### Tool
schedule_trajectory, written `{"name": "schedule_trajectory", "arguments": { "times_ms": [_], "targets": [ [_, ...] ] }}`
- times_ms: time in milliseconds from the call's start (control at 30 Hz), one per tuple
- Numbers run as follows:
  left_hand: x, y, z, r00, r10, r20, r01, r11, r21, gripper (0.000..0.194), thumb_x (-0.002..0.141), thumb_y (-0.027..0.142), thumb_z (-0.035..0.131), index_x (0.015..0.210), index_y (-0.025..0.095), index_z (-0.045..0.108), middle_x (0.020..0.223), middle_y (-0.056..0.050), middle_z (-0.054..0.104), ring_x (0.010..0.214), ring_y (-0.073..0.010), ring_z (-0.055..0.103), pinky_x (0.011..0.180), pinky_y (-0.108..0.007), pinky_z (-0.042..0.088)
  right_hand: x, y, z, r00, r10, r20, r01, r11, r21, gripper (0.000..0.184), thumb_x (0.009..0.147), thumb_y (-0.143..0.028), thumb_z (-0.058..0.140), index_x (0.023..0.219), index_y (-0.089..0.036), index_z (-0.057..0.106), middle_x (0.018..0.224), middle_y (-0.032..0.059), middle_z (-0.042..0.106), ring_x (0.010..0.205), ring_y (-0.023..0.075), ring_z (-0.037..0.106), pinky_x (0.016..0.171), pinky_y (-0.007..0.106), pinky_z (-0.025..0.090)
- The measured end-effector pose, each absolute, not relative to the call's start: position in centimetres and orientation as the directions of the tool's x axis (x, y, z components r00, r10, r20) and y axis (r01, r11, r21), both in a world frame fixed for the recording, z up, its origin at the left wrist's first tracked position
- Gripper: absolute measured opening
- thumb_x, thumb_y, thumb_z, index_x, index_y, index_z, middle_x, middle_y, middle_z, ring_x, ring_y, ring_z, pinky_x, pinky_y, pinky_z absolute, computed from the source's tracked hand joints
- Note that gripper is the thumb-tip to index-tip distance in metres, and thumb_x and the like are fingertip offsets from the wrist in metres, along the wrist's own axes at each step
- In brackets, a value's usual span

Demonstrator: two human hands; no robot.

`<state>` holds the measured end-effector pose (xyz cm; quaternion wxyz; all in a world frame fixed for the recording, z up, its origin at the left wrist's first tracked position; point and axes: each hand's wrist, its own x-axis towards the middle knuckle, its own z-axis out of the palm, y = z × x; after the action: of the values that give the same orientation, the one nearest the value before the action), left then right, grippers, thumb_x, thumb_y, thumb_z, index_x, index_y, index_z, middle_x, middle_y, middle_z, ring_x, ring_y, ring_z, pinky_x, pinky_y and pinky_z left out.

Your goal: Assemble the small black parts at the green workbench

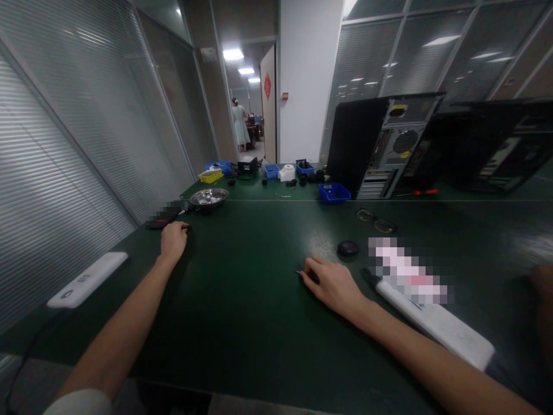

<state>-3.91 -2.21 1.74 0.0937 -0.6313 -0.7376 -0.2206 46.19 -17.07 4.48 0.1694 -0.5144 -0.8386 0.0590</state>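
My left hand (173, 241) rests low over the green table (242, 276), its fingers curled together. What they hold, if anything, I cannot make out. Just beyond it lies a dark, pixelated flat object (164, 217), and a shiny metal bowl (209, 197) with small pale pieces stands farther back. On the table in front of me, my right hand (332, 283) is closed with thumb and fingers pinched. A thin dark pointed object (298, 272) sticks out leftward from this pinch; its kind is unclear. Nearest to that hand is a black computer mouse (348, 248).
White power strips (88, 279) lie at left and right, the right one beside a pixelated pinkish item (406, 268). Glasses (375, 221), a blue bin (334, 193) and a computer tower (382, 147) stand right. Another person's arm (543, 294) shows at the right edge.
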Motion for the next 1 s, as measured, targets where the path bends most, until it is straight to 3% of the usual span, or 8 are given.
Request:
{"name": "schedule_trajectory", "arguments": {
  "times_ms": [133, 400, 533, 700, 833, 1000],
  "targets": [
    [-3.4, -2.6, 1.9, -0.18, 0.876, 0.447, 0.983, 0.141, 0.119, 0.034, 0.092, 0.021, 0.045, 0.108, 0.013, 0.074, 0.122, -0.015, 0.064, 0.111, -0.0316, 0.057, 0.096, -0.041, 0.047, 46.2, -17.1, 4.6, -0.412, 0.883, 0.225, 0.844, 0.463, -0.27, 0.019, 0.1, -0.037, 0.05, 0.092, -0.023, 0.06, 0.093, 0.001, 0.064, 0.071, 0.0139, 0.06, 0.06, 0.027, 0.034],
    [-2.8, -3.1, 2.8, -0.143, 0.888, 0.438, 0.987, 0.158, 0.003, 0.035, 0.093, 0.022, 0.043, 0.107, 0.013, 0.075, 0.11, -0.016, 0.07, 0.102, -0.0321, 0.06, 0.089, -0.044, 0.044, 46.2, -16.9, 4.4, -0.412, 0.888, 0.205, 0.851, 0.455, -0.26, 0.019, 0.1, -0.037, 0.05, 0.093, -0.023, 0.06, 0.094, 0.0008, 0.064, 0.073, 0.0137, 0.061, 0.061, 0.026, 0.034],
    [0.5, -3.9, 4.8, 0.011, 0.869, 0.495, 0.998, 0.02, -0.058, 0.035, 0.097, 0.023, 0.042, 0.107, 0.016, 0.075, 0.11, -0.015, 0.07, 0.104, -0.0333, 0.058, 0.09, -0.047, 0.041, 46.2, -16.9, 4.3, -0.408, 0.887, 0.215, 0.849, 0.455, -0.268, 0.019, 0.1, -0.038, 0.049, 0.094, -0.024, 0.06, 0.094, 0.0001, 0.064, 0.072, 0.0135, 0.06, 0.06, 0.026, 0.033],
    [10.3, -7.6, 7.8, 0.308, 0.793, 0.525, 0.913, -0.402, 0.073, 0.031, 0.102, 0.026, 0.044, 0.11, 0.02, 0.073, 0.111, -0.009, 0.07, 0.1, -0.0256, 0.058, 0.087, -0.041, 0.042, 46.2, -16.9, 4.4, -0.407, 0.888, 0.215, 0.844, 0.455, -0.283, 0.019, 0.1, -0.038, 0.049, 0.094, -0.023, 0.06, 0.094, 0.0007, 0.064, 0.072, 0.0134, 0.06, 0.061, 0.026, 0.033],
    [17.9, -12.3, 7.3, 0.609, 0.664, 0.434, 0.65, -0.731, 0.206, 0.024, 0.102, 0.023, 0.048, 0.112, 0.021, 0.07, 0.111, -0.004, 0.07, 0.1, -0.0196, 0.059, 0.088, -0.037, 0.043, 46.1, -17.0, 4.4, -0.399, 0.89, 0.22, 0.849, 0.449, -0.279, 0.019, 0.1, -0.039, 0.05, 0.093, -0.024, 0.059, 0.093, 0.0, 0.064, 0.072, 0.0135, 0.06, 0.06, 0.026, 0.032],
    [20.9, -15.1, 5.3, 0.772, 0.547, 0.322, 0.46, -0.832, 0.311, 0.022, 0.1, 0.015, 0.049, 0.112, 0.019, 0.069, 0.11, -0.006, 0.066, 0.102, -0.0177, 0.058, 0.092, -0.034, 0.047, 46.0, -17.1, 4.4, -0.38, 0.896, 0.229, 0.855, 0.435, -0.282, 0.02, 0.1, -0.04, 0.05, 0.091, -0.024, 0.06, 0.092, 0.0, 0.064, 0.072, 0.0138, 0.06, 0.061, 0.027, 0.032]
  ]
}}
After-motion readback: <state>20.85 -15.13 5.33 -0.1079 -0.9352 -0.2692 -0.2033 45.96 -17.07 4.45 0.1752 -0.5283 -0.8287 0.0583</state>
